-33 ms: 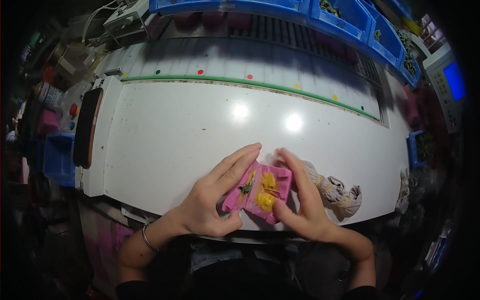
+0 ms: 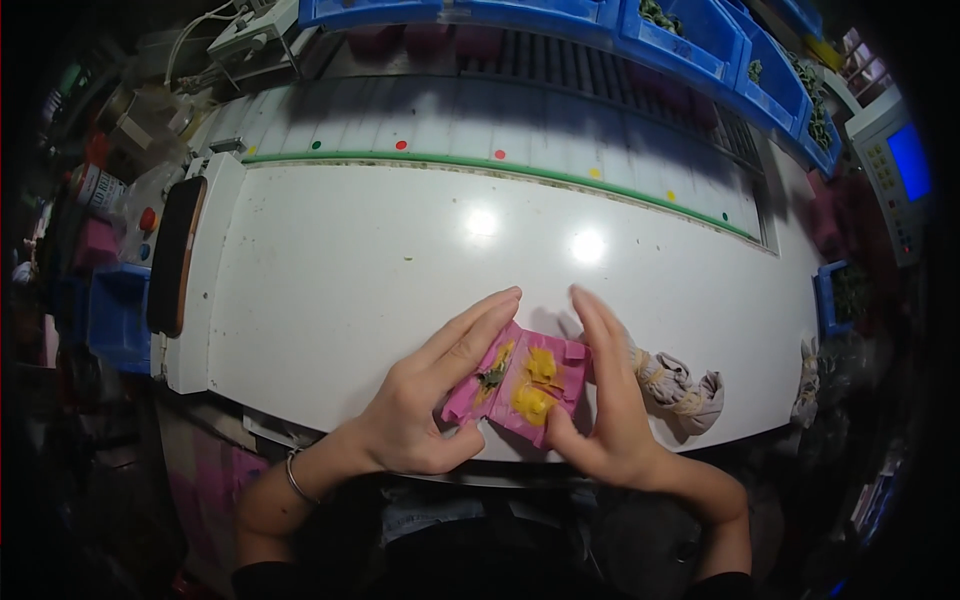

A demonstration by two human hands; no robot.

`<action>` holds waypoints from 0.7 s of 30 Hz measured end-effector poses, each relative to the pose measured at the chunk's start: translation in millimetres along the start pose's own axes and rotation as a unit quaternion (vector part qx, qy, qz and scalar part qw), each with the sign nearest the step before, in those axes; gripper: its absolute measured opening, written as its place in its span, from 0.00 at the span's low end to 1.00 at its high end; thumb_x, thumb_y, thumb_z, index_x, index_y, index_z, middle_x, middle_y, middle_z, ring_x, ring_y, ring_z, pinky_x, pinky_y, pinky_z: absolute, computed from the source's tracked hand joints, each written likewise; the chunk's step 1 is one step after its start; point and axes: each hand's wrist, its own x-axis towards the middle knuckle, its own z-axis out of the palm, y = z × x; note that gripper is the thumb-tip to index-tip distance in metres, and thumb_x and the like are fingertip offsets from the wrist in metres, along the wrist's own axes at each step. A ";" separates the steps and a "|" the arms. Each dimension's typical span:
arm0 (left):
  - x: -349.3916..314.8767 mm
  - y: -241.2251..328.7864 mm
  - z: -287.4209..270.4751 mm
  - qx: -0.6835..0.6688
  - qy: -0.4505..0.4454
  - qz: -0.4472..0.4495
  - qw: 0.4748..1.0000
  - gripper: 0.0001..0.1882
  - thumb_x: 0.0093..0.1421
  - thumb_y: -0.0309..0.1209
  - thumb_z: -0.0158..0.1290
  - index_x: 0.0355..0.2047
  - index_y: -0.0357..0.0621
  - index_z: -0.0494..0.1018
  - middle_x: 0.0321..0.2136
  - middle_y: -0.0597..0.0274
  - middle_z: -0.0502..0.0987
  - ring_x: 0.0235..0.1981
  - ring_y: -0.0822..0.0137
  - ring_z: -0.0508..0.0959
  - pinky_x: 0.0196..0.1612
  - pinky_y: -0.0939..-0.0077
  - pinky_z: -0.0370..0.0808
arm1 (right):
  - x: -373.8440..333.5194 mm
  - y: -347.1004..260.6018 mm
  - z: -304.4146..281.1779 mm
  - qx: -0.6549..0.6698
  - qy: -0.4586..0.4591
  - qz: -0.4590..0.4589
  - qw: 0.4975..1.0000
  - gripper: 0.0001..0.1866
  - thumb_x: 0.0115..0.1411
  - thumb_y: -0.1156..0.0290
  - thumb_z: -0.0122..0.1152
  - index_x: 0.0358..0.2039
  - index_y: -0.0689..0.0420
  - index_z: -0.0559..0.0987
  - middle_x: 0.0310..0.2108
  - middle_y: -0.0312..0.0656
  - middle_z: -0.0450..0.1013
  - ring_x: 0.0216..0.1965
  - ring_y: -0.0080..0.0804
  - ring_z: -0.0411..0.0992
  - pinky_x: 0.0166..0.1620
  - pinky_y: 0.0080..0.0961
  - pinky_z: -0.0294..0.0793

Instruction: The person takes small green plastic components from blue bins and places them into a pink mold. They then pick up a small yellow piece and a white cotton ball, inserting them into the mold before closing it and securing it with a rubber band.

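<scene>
A pink rubber mould (image 2: 570, 378) lies spread open like a book above the table's near edge. Yellow patches (image 2: 533, 403) mark its right half, and a small grey-green piece (image 2: 491, 377) sits in the left half. My left hand (image 2: 412, 405) grips the left half, with the fingers behind and the thumb at the lower edge. My right hand (image 2: 622, 430) holds the right half: the thumb presses its lower corner, while the raised fingers stand along the outer side. Beside my right hand rests a grey cloth bundle (image 2: 675, 385) tied with bands.
Beyond the white table (image 2: 330, 300) runs a green-edged conveyor strip (image 2: 430, 120) with coloured dots. Blue bins (image 2: 690, 45) hang over the back. At the left edge lies a phone (image 2: 177, 255); a box with a blue screen (image 2: 908, 165) stands at right.
The fingers of my right hand have straightened slightly and shifted right, and the mould's right half has moved a little with them. My left hand stays in place.
</scene>
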 end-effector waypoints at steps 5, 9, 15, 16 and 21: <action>-5.9 2.4 20.1 0.012 0.115 -0.031 0.993 0.26 0.52 0.22 0.54 0.53 0.34 0.65 0.45 0.46 0.72 0.43 0.57 0.76 0.45 0.73 0.73 | 0.6 5.6 17.8 -0.122 0.136 -0.218 0.959 0.27 0.43 0.79 0.63 0.48 0.65 0.71 0.42 0.52 0.68 0.31 0.37 0.72 0.29 0.24 0.74; -8.6 -1.5 29.3 -0.051 0.187 -0.084 0.977 0.11 0.53 0.26 0.58 0.36 0.34 0.74 0.30 0.58 0.74 0.32 0.68 0.76 0.35 0.80 0.73 | 4.9 11.4 24.3 -0.119 0.181 -0.261 0.941 0.20 0.43 0.78 0.64 0.41 0.65 0.77 0.28 0.45 0.72 0.23 0.34 0.71 0.25 0.24 0.72; 0.6 0.9 26.1 -0.196 0.205 -0.153 0.947 0.07 0.56 0.27 0.56 0.27 0.34 0.74 0.26 0.63 0.73 0.27 0.77 0.72 0.32 0.86 0.67 | 7.5 7.4 28.3 -0.121 0.201 -0.230 0.944 0.22 0.43 0.79 0.64 0.42 0.66 0.76 0.23 0.43 0.72 0.20 0.32 0.70 0.22 0.22 0.69; 1.3 1.6 26.1 -0.236 0.206 -0.175 0.933 0.08 0.57 0.27 0.55 0.26 0.34 0.73 0.26 0.64 0.73 0.27 0.78 0.71 0.31 0.86 0.67 | 6.6 7.5 29.5 -0.120 0.200 -0.228 0.945 0.22 0.43 0.79 0.64 0.42 0.66 0.76 0.23 0.43 0.72 0.20 0.32 0.70 0.22 0.22 0.69; 6.5 2.9 30.1 -0.231 0.231 -0.198 0.924 0.10 0.59 0.28 0.54 0.24 0.33 0.73 0.21 0.68 0.72 0.23 0.82 0.67 0.27 0.87 0.64 | 3.2 6.6 33.8 -0.083 0.225 -0.181 0.954 0.20 0.41 0.84 0.65 0.38 0.64 0.76 0.23 0.44 0.72 0.19 0.33 0.70 0.21 0.22 0.68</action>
